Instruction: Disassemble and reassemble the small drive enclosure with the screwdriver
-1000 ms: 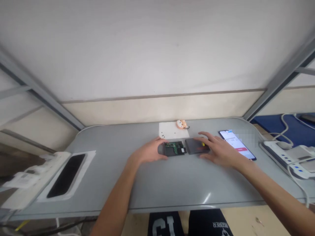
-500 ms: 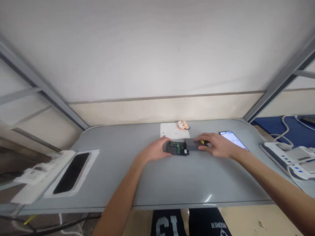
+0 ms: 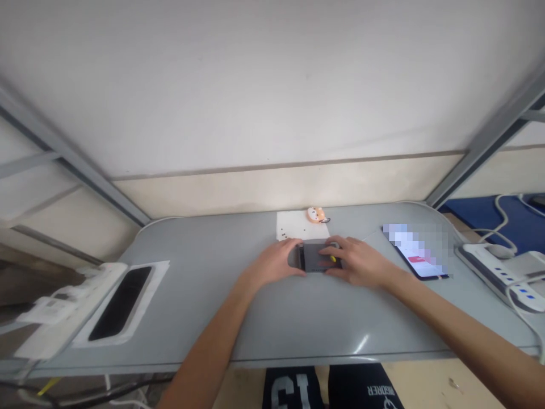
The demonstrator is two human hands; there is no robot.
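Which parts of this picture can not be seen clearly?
Head view only:
- Dark gray case: both ends hidden under the left hand and right hand; its inside is not visible.
- Phone: upper screen blurred by pixelation.
- Dots on the white sheet: too small to identify.
- Power strip: cut off by the right edge.

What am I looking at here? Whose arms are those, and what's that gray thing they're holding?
This picture comes from a camera worn on a person's head, looking down, so the two arms are that person's own. The left hand and right hand both press on a small dark gray box lying on a gray table. Something small and yellow peeks out under the right fingers. Behind the box lies a white sheet with tiny dark dots and a little orange toy. A phone lies to the right, beside a white power strip. Another dark phone lies far left.
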